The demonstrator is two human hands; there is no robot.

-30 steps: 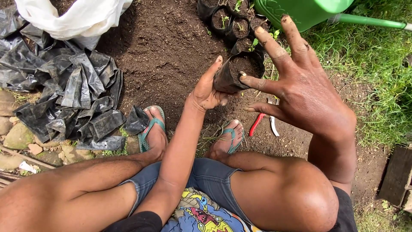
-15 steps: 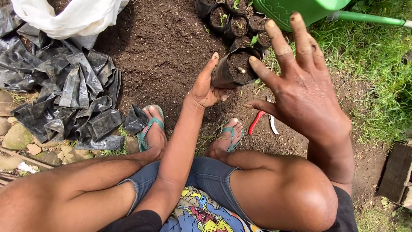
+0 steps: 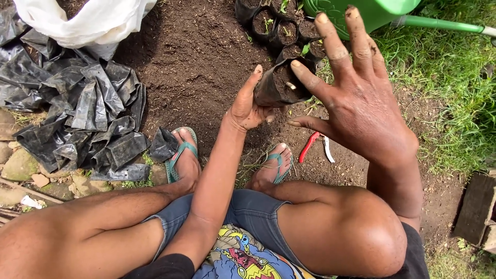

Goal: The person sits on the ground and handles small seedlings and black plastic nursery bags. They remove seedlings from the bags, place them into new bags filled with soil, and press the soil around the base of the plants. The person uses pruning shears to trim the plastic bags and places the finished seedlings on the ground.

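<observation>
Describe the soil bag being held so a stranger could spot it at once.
Start at the green watering can at the top; below it stands a cluster of small black soil-filled bags. The held bag is the only one lifted off the ground, tilted, gripped by the left hand.

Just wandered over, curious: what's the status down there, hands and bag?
Left hand grips a soil-filled black bag. Right hand open, fingers spread beside the bag's mouth. Red-handled shears on the soil, out of the way.
</observation>
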